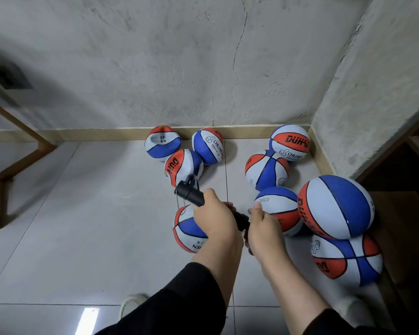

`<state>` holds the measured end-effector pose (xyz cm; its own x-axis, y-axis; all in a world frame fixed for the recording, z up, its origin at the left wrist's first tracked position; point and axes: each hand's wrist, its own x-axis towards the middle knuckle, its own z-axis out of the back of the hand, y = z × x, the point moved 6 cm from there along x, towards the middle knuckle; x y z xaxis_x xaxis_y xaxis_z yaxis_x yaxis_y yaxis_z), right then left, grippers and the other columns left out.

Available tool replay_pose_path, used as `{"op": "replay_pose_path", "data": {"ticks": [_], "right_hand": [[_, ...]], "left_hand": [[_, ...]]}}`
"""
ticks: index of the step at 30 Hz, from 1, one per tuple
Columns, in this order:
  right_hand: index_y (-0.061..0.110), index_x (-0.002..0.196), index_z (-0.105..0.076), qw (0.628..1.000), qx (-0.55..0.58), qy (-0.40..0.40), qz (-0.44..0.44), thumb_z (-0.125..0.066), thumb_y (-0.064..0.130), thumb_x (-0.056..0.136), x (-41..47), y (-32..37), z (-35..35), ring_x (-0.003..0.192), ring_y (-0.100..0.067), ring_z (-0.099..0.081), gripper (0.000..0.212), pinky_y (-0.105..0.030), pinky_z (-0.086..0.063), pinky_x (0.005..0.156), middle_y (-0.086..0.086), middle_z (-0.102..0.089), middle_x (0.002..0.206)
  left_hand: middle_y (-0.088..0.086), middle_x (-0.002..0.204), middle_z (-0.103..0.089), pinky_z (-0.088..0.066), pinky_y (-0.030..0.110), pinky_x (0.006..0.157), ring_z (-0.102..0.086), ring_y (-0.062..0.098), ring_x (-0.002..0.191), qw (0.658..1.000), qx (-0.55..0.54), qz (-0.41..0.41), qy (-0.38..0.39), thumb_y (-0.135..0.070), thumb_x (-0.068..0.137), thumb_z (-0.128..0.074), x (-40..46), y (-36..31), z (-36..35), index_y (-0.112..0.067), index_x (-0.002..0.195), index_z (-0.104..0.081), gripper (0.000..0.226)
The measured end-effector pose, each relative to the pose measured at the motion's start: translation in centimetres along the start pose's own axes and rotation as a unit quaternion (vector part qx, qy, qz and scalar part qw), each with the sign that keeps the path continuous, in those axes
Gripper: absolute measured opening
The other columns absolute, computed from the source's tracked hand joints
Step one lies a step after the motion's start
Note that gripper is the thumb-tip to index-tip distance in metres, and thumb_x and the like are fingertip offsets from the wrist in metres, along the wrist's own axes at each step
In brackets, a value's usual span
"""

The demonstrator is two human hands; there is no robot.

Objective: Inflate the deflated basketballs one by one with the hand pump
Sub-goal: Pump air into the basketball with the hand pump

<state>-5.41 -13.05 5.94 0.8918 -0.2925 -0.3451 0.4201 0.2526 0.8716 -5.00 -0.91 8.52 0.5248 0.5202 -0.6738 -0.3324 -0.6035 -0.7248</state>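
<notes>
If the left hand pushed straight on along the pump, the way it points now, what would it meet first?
Probably the ball marked DUH just past the pump tip. The left hand aims up-left along the barrel; depth is unclear, so it might pass above that ball.

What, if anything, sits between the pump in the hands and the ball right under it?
Nothing visible does. Both hands, left and right, grip the pump in the air just over the ball. Only the pump's own thin hose hangs there; the left hand hides part of the ball.
</notes>
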Motion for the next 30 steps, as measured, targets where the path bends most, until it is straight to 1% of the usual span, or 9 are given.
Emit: {"op": "replay_pose_path", "data": {"ticks": [3,7,10,13,17,21,24,28,30], "right_hand": [[0.014,0.108,-0.07,0.999,0.027,0.003,-0.034,-0.031,0.049,0.108,0.7,-0.4,1.0,0.064,-0.025,-0.055,0.052,-0.027,-0.041,0.055,-0.007,-0.061,0.074],[0.009,0.103,-0.07,0.996,0.036,-0.034,-0.079,-0.033,0.051,0.108,1.0,-2.3,4.1,0.045,-0.021,-0.047,0.057,-0.024,-0.036,0.044,-0.009,-0.055,0.058],[0.002,0.101,-0.067,0.994,0.043,-0.032,-0.098,-0.033,0.047,0.109,0.9,-3.3,4.4,0.05,-0.024,-0.05,0.057,-0.029,-0.039,0.05,-0.014,-0.059,0.066],[0.006,0.085,-0.06,0.996,0.022,-0.03,-0.083,-0.032,0.044,0.11,1.3,-3.1,3.2,0.058,-0.028,-0.058,0.053,-0.032,-0.045,0.054,-0.013,-0.059,0.067],[0.007,0.08,-0.056,0.997,0.015,-0.022,-0.07,-0.031,0.041,0.11,0.3,-2.2,1.1,0.06,-0.03,-0.058,0.051,-0.032,-0.043,0.056,-0.014,-0.061,0.07],[0.019,0.079,-0.058,0.999,0.012,-0.015,-0.042,-0.031,0.04,0.111,-0.6,-0.6,0.1,0.074,-0.035,-0.062,0.046,-0.047,-0.055,0.071,-0.011,-0.066,0.077],[0.012,0.092,-0.067,0.999,0.024,-0.007,-0.039,-0.03,0.046,0.109,-0.1,-0.4,-0.1,0.069,-0.031,-0.059,0.053,-0.042,-0.048,0.066,-0.013,-0.064,0.071],[0.009,0.101,-0.068,0.998,0.04,-0.006,-0.057,-0.032,0.047,0.109,0.6,-1.1,1.5,0.054,-0.026,-0.053,0.054,-0.029,-0.041,0.05,-0.012,-0.058,0.066],[0.009,0.106,-0.067,0.995,0.055,-0.019,-0.084,-0.033,0.046,0.109,0.7,-2.1,3.1,0.045,-0.019,-0.052,0.051,-0.023,-0.037,0.042,-0.012,-0.058,0.068]], "left_hand": [[0.008,0.064,-0.067,-0.057,0.038,0.059,-0.062,0.025,0.061,1.0,0.025,-0.006,0.004,-0.036,0.09,-0.054,0.8,-0.7,0.2,0.001,0.103,-0.068,0.042],[0.007,0.06,-0.064,-0.057,0.035,0.056,-0.058,0.025,0.059,1.0,-0.012,-0.01,-0.024,-0.032,0.096,-0.054,2.8,-2.6,1.0,-0.008,0.095,-0.058,0.024],[0.009,0.064,-0.063,-0.058,0.035,0.051,-0.057,0.026,0.061,1.0,-0.007,-0.013,-0.022,-0.032,0.096,-0.053,3.0,-2.7,1.1,-0.006,0.1,-0.059,0.027],[0.007,0.064,-0.066,-0.063,0.048,0.07,-0.061,0.026,0.062,1.0,0.004,0.001,-0.015,-0.038,0.089,-0.054,2.1,-1.1,0.6,-0.002,0.108,-0.063,0.042],[0.008,0.066,-0.062,-0.052,0.031,0.053,-0.058,0.022,0.058,0.999,0.03,-0.02,-0.025,-0.028,0.094,-0.052,0.4,0.3,0.6,0.001,0.1,-0.063,0.032],[0.008,0.064,-0.058,-0.047,0.031,0.055,-0.053,0.021,0.056,0.999,0.015,-0.026,-0.009,-0.024,0.094,-0.052,-0.3,0.4,0.2,-0.009,0.089,-0.054,0.016],[0.01,0.068,-0.062,-0.052,0.032,0.057,-0.056,0.021,0.06,1.0,0.009,-0.006,-0.001,-0.028,0.094,-0.053,0.0,0.1,0.0,-0.003,0.096,-0.059,0.026],[0.008,0.064,-0.067,-0.064,0.047,0.068,-0.061,0.025,0.061,1.0,0.014,-0.003,0.001,-0.036,0.09,-0.055,1.6,-1.1,-0.1,-0.004,0.098,-0.063,0.033],[0.007,0.063,-0.067,-0.061,0.036,0.055,-0.06,0.025,0.06,1.0,0.002,-0.009,-0.016,-0.035,0.093,-0.055,2.6,-2.0,0.4,-0.009,0.094,-0.059,0.026]]}}
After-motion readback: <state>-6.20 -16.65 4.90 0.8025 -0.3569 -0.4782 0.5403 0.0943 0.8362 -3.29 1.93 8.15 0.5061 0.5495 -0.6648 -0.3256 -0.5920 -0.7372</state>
